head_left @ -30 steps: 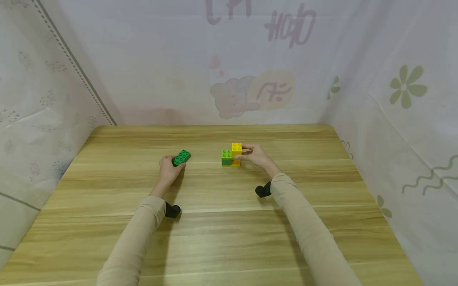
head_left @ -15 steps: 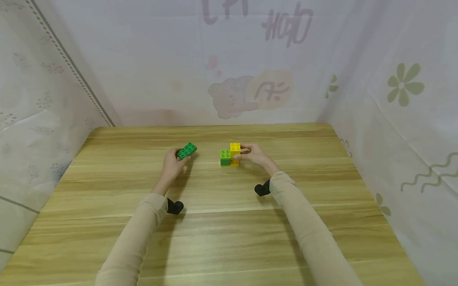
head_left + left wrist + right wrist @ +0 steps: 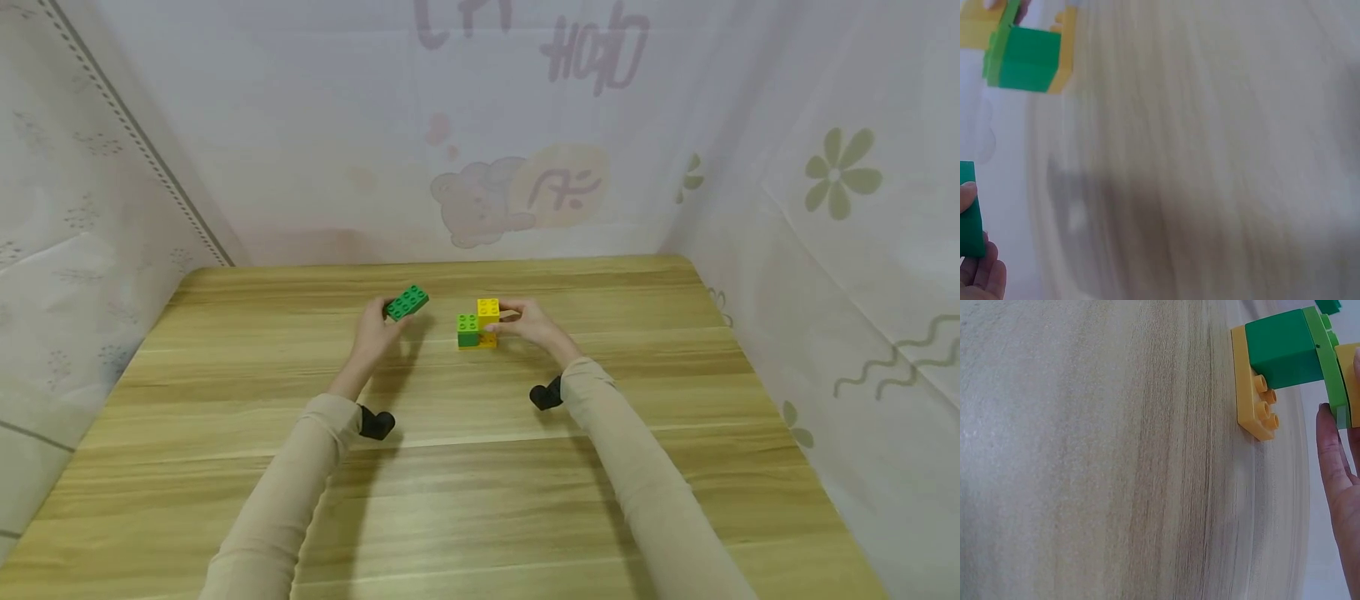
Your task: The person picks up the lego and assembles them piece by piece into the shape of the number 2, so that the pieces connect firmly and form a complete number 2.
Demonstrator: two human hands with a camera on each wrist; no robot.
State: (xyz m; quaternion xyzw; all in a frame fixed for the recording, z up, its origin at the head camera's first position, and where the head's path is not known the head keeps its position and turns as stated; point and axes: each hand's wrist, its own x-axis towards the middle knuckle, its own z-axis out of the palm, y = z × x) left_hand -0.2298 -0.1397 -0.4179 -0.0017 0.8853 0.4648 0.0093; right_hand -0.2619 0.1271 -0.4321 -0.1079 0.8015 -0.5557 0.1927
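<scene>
My left hand [image 3: 372,335] grips a flat dark green toy brick [image 3: 408,302] by its left end, raised above the table and tilted. To its right stands a small built stack. An orange base brick [image 3: 1246,387] with bare studs lies at the bottom. On its left part sits a dark green block [image 3: 1282,349]. A thin light green brick [image 3: 1329,365] lies over that and juts out to the right. On this rests a yellow block [image 3: 488,307], pinched from the right by my right hand [image 3: 536,323]. A right fingertip reaches the overhanging light green brick's underside.
The wooden table [image 3: 465,500] ends just behind the stack, where a printed white curtain [image 3: 337,167] hangs. More curtain stands along both sides. Black wrist cameras [image 3: 377,423] stick out from under both sleeves.
My left hand has carried the dark green brick to the right and away from me, nearer the stack. The right hand stays at the yellow block. The view has shifted slightly.
</scene>
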